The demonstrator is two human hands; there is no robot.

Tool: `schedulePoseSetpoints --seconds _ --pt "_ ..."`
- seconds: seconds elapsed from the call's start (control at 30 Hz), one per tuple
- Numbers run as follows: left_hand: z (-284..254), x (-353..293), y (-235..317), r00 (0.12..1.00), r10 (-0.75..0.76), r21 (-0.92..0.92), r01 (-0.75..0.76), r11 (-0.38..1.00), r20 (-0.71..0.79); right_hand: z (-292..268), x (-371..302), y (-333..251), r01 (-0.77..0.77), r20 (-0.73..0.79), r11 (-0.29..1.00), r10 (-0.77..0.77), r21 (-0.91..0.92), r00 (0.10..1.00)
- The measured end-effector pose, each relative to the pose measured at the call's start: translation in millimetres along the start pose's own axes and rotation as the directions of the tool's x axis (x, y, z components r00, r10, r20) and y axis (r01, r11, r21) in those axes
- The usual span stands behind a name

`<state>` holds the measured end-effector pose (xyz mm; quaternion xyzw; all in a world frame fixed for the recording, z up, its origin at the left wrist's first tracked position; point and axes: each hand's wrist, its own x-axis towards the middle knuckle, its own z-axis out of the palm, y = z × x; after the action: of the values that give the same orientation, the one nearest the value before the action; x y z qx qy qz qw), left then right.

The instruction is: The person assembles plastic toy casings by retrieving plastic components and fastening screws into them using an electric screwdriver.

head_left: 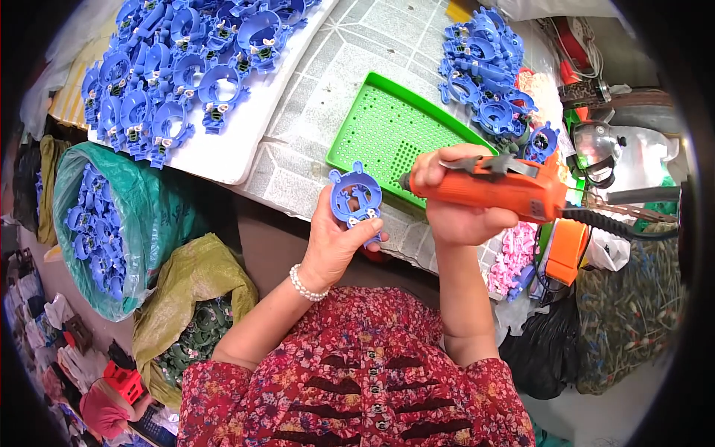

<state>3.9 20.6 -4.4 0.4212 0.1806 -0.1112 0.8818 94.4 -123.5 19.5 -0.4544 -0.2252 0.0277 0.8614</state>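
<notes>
My left hand (333, 237) holds up a blue plastic ring-shaped part (357, 195) with two small ears on top and small white pieces near its base. The thumb presses on the lower end of the part. In my right hand (465, 216) is an orange electric screwdriver (495, 191), its dark tip pointing left toward the blue part, a short gap away from it. A black coiled cord (611, 222) runs from its back end to the right. Behind both hands a shallow green perforated basket (372, 123) lies on the table.
Blue parts (149, 74) are heaped on a white board (216, 153) at the left; another blue pile (484, 67) stands at the back right. A green bag (141, 216) and a yellowish sack (194, 261) sit at left. Pink pieces (514, 257) and an orange box (567, 249) lie right.
</notes>
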Motion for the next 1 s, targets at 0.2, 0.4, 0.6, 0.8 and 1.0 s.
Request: schedulePoseSetpoints --seconds 0.2,0.4,0.6,0.8,1.0 --pt "-1.0 2.5 -1.6 1.0 0.007 -0.042 -0.007 0.999 -0.007 5.9 -4.0 10.1 -0.091 -0.118 0.991 0.08 -0.093 0.99" --pt "-0.3 3.4 -1.1 1.0 -0.004 -0.041 0.004 0.999 0.0 3.5 -3.2 12.1 -0.064 -0.146 0.996 0.054 -0.064 0.988" --pt "-0.9 3.4 -1.4 1.0 0.002 -0.052 -0.003 0.999 -0.018 2.6 -2.5 14.3 -0.068 -0.121 0.996 0.06 -0.061 0.991" --pt "0.2 2.2 1.6 1.0 -0.01 -0.066 0.01 0.998 -0.007 3.6 -2.1 14.9 -0.06 -0.124 0.996 0.052 -0.064 0.991" --pt "-0.4 2.7 -0.6 1.0 -0.004 -0.071 0.004 0.997 -0.006 3.4 0.7 6.9 0.023 -0.048 0.999 -0.025 -0.038 0.999"
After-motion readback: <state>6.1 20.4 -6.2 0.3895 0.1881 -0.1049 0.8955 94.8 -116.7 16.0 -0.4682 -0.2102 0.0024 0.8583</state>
